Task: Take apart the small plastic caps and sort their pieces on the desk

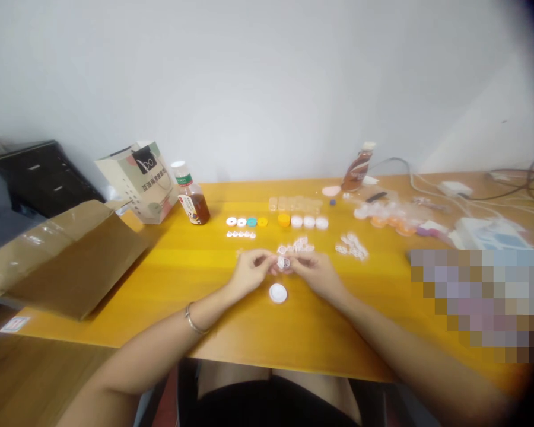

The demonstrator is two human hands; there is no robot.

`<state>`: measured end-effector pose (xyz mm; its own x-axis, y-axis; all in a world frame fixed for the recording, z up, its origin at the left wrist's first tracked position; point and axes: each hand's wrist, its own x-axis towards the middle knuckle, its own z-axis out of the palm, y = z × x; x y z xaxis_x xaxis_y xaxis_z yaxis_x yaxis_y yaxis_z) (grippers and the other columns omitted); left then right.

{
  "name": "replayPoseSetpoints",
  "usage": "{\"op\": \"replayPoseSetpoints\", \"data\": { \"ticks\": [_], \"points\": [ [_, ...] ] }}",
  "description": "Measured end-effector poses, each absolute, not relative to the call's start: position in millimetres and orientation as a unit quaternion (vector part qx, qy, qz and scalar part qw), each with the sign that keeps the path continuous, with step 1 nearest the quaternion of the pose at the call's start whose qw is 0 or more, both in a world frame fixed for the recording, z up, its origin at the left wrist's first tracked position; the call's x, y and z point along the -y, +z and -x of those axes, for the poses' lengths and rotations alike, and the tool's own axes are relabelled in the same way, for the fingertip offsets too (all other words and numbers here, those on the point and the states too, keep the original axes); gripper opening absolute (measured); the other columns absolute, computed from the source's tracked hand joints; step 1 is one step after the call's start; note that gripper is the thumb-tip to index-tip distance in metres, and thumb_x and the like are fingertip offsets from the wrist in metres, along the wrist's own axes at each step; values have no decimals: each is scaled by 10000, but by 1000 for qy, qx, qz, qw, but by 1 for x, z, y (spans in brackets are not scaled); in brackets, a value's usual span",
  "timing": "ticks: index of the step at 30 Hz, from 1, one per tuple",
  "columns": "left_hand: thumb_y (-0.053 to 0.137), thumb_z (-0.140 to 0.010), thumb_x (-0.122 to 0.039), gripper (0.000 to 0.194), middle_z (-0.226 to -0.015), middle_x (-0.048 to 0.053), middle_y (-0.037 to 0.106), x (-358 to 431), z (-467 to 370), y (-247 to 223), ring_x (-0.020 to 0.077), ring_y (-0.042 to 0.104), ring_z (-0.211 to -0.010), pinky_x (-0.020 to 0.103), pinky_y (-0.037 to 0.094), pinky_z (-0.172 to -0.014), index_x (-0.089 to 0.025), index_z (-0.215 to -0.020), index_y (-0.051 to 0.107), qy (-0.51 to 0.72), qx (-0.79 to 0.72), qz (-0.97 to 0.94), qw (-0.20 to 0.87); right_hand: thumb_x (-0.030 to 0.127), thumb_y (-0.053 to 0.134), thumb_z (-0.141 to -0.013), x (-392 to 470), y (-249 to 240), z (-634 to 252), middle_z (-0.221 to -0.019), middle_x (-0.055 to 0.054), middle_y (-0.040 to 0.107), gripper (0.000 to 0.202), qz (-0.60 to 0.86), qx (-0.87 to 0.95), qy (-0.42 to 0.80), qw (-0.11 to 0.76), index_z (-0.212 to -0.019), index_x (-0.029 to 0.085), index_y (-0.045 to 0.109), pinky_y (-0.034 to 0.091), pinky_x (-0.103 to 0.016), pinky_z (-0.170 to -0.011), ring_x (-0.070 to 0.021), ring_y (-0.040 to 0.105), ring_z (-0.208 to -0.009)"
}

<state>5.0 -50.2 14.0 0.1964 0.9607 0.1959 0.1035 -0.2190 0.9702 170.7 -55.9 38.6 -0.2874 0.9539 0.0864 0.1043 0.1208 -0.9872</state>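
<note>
- One broad yellow-brown worktop (249, 332) runs across the view, carrying most of what follows.
- Cardboard box (71, 267), brown and large, at the left end.
- Paper bag (136, 184), printed and upright, just beyond the box.
- White-capped bottle (196, 206), partly filled with reddish-brown liquid, beside the bag; a dark bottle (356, 171) stands far to its right, near the wall.
- Left hand (251, 268) and right hand (315, 274) meet at the middle, the grip of each pressed together (fingertips nearly touching), pinching one small white piece (283, 263) from either side.
- White round lid (278, 293), flat on the near side of the hands, apart from them.
- Beyond the hands, an orange cap (283, 220) leads three white caps (309, 222); to their left lie four holed discs (251, 222) (two white, one teal, one yellow).
- Loose white parts lie in two groups: a near cluster (303, 244) just past the fingers, and a right cluster (352, 247).
- Five tiny white bits (241, 235) line up before the discs.
</note>
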Motion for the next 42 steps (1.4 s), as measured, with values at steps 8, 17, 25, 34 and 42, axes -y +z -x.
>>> {"op": "replayPoseSetpoints", "data": {
  "ticks": [8,17,25,34,42],
  "points": [
    [660,-712,-393,297,-634,22,605,44,3,10,77,525,-551,196,417,-578,-99,-724,615,484,-380,-538,576,474,540,-768,50,32,-172,-724,-27,663,315,377,586,561,447,-802,171,620,502,-273,-641,-135,626,-645],
    [684,-704,-333,252,-629,15,594,45,2,10,65,512,-548,183,392,-563,-97,-712,597,462,-356,-498,642,387,505,-814,52,33,-171,-615,16,557,257,395,702,462,371,-666,177,513,418,-237,-577,-102,518,-562],
    [709,-668,-327,261,-599,4,574,47,-2,9,53,487,-521,171,370,-539,-98,-686,586,456,-359,-474,662,239,463,-760,52,31,-173,-503,50,415,210,431,756,334,362,-562,187,415,296,-202,-459,-82,380,-466],
    [668,-699,-389,289,-596,2,560,46,-1,10,66,475,-521,190,370,-547,-110,-683,598,504,-372,-524,577,263,459,-729,48,33,-179,-500,43,414,199,457,755,256,395,-551,191,407,307,-203,-471,-89,389,-478],
    [644,-701,-392,280,-625,15,578,30,12,4,88,487,-559,204,396,-581,-113,-708,619,539,-415,-505,531,319,486,-705,22,30,-198,-514,26,497,198,568,698,256,352,-560,189,452,329,-226,-496,-116,459,-508]
  ]
}}
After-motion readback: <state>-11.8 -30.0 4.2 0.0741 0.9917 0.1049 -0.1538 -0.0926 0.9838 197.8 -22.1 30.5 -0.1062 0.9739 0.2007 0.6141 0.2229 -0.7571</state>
